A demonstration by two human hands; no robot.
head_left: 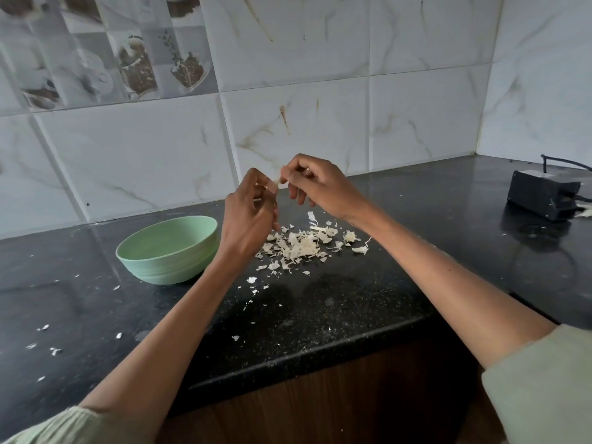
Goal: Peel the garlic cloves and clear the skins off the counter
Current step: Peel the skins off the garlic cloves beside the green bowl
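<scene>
Both hands are raised above the black counter point(320, 309). My left hand point(253, 213) has its fingers curled round a garlic clove point(278, 183), of which only a pale tip shows. My right hand point(315, 184) pinches a strip of skin at that tip with thumb and forefinger. Below the hands lies a pile of garlic skins point(304, 246) on the counter. A pale green bowl point(166, 251) stands to the left of the pile, beside my left wrist; its inside is hidden from here.
Small skin flakes point(45, 328) are scattered over the counter's left and front. A black box with a cable point(541, 197) sits at the far right. Tiled walls close the back and right. The counter's front edge runs above a wooden cabinet front point(320, 408).
</scene>
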